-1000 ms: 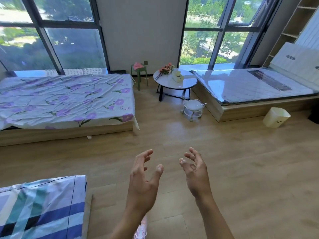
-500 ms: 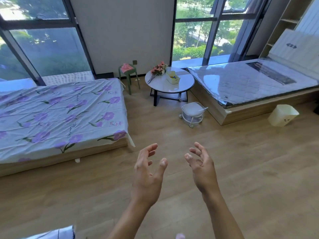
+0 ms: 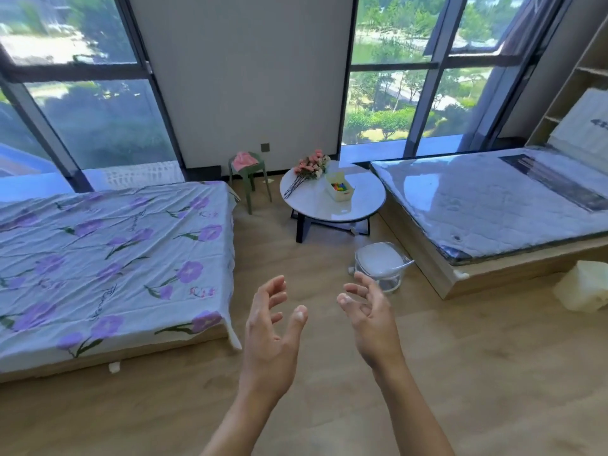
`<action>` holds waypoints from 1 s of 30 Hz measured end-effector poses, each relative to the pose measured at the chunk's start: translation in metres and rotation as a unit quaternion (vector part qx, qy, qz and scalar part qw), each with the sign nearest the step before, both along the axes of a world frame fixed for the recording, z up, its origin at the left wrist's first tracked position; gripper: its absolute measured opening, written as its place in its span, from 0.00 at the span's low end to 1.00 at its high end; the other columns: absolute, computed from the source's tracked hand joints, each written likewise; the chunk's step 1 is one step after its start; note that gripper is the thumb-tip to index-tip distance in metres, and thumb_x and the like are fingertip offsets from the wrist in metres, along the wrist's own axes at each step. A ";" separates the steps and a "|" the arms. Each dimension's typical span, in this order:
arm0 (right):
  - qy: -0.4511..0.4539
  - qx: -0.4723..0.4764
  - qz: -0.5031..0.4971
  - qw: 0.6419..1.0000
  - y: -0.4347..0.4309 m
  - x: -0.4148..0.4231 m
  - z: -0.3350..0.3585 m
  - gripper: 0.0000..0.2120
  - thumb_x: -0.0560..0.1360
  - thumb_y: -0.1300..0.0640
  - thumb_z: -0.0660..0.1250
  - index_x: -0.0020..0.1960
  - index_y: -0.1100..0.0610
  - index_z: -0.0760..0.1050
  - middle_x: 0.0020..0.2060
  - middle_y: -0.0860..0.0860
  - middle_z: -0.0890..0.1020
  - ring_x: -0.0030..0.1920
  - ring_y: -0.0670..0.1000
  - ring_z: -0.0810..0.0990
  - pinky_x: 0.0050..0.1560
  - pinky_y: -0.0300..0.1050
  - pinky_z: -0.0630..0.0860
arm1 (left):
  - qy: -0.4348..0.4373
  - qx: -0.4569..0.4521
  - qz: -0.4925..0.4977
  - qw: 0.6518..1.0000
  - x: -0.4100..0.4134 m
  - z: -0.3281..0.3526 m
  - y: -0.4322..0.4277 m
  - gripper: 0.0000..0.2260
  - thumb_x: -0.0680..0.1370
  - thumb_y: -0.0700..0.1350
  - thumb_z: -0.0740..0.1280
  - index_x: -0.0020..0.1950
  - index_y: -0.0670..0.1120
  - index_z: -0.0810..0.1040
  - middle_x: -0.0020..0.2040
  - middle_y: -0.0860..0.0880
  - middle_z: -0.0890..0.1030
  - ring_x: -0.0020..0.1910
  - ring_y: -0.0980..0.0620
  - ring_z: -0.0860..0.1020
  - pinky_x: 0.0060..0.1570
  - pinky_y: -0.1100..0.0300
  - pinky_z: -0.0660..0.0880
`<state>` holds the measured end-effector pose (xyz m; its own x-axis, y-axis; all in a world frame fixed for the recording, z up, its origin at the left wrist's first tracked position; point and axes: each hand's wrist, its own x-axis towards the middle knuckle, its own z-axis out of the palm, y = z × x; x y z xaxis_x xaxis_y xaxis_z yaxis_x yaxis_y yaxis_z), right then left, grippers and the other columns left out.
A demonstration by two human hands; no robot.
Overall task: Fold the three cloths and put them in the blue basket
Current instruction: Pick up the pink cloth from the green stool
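My left hand point(image 3: 271, 337) and my right hand point(image 3: 371, 317) are raised side by side over the wooden floor, palms facing each other, fingers spread and curled, holding nothing. A pink cloth point(image 3: 244, 158) lies bunched on a green stool point(image 3: 248, 179) against the far wall, well beyond both hands. No blue basket is in view, and no other loose cloth shows.
A low bed with a purple-flowered sheet point(image 3: 108, 258) fills the left. A round white table point(image 3: 332, 200) with flowers and a small box stands ahead, a clear stool point(image 3: 381, 266) in front of it. A plastic-wrapped mattress point(image 3: 493, 202) lies right, a cream bin point(image 3: 584, 291) beside it.
The view has moved forward and swung right: the striped bedding at lower left has left the frame, and the table and stool are nearer. Both hands stay open and empty.
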<state>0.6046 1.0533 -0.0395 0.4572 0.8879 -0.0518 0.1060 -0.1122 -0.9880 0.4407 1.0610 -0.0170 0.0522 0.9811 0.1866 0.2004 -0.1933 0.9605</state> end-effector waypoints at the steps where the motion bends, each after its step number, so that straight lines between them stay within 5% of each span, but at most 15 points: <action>1: 0.001 -0.007 0.009 1.000 0.022 0.007 0.000 0.24 0.77 0.54 0.70 0.72 0.47 0.69 0.58 0.45 0.80 0.53 0.44 0.82 0.44 0.31 0.75 | -0.001 -0.006 0.010 1.000 0.006 0.001 0.019 0.25 0.71 0.59 0.65 0.67 0.54 0.71 0.63 0.62 0.76 0.61 0.64 0.75 0.54 0.65 0.72; 14: -0.028 -0.037 0.047 0.998 0.302 0.044 -0.021 0.23 0.77 0.56 0.70 0.70 0.47 0.70 0.57 0.47 0.80 0.49 0.37 0.81 0.49 0.34 0.74 | -0.042 -0.028 0.050 0.997 0.051 -0.019 0.310 0.21 0.74 0.52 0.66 0.67 0.59 0.69 0.63 0.61 0.76 0.61 0.63 0.76 0.60 0.55 0.76; 30: 0.021 -0.059 0.064 0.996 0.676 0.061 -0.050 0.22 0.78 0.57 0.70 0.69 0.48 0.70 0.57 0.48 0.80 0.53 0.47 0.83 0.49 0.37 0.76 | 0.000 -0.057 0.066 0.996 0.070 -0.033 0.665 0.21 0.74 0.53 0.66 0.67 0.57 0.71 0.60 0.60 0.78 0.61 0.61 0.77 0.60 0.54 0.77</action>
<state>0.6657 1.7296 -0.0897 0.3366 0.9252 -0.1753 0.0863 -0.2157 -0.9726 0.5103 1.7255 -0.0500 -0.0780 0.9943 0.0730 0.2174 -0.0545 0.9746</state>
